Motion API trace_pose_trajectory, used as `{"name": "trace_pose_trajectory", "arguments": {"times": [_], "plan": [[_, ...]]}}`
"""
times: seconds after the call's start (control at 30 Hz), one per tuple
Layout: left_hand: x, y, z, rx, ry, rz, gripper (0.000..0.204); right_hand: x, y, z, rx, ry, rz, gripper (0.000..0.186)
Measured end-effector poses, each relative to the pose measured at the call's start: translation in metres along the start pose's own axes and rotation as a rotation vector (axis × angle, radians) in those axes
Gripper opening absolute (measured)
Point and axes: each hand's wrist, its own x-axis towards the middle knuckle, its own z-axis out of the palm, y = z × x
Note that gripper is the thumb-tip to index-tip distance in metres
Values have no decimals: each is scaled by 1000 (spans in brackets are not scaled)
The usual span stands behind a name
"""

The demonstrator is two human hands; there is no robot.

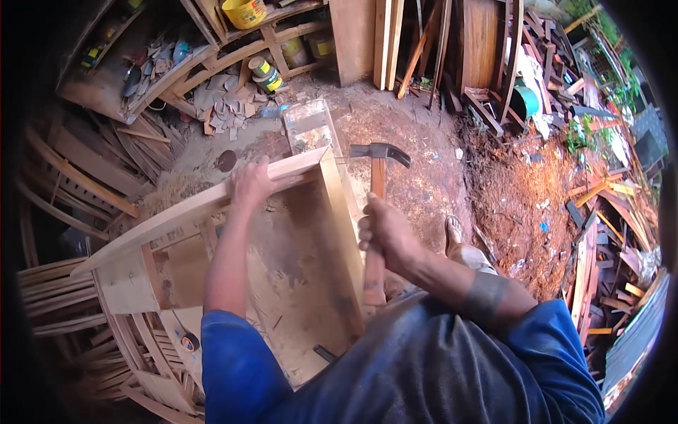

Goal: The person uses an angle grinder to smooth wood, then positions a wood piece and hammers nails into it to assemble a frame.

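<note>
My right hand (390,232) is wrapped round the wooden handle of a claw hammer (378,177), held upright. Its dark metal head is level with the corner of a pale wooden frame (339,212), a small gap to the right of it; whether a nail stands in that gap is too small to tell. My left hand (252,184) grips the frame's far rail, left of that corner, with the fingertips hidden behind the wood. The frame is large and box-like, with a curved long rail and several crosspieces running toward the lower left.
Beyond the corner, a worn wooden block (311,127) lies on the dirt floor. Shelves at the far left hold a yellow bucket (244,13) and cans (265,73) stand below. Planks (385,42) lean at the back, with scrap wood piled at right. My bare foot (454,232) is right of the hammer.
</note>
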Motion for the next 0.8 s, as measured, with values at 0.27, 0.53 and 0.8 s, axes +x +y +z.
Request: {"name": "trace_pose_trajectory", "arguments": {"times": [0.27,0.53,0.8], "plan": [[1,-1,2,-18,87,51,86,12,-20,-138,453,285,-461,30],[0,-10,3,11,31,7,88,2,-36,-81,223,37,-187,28],[6,4,10,-58,11,27,88,-2,9,-28,165,148,158,40]]}}
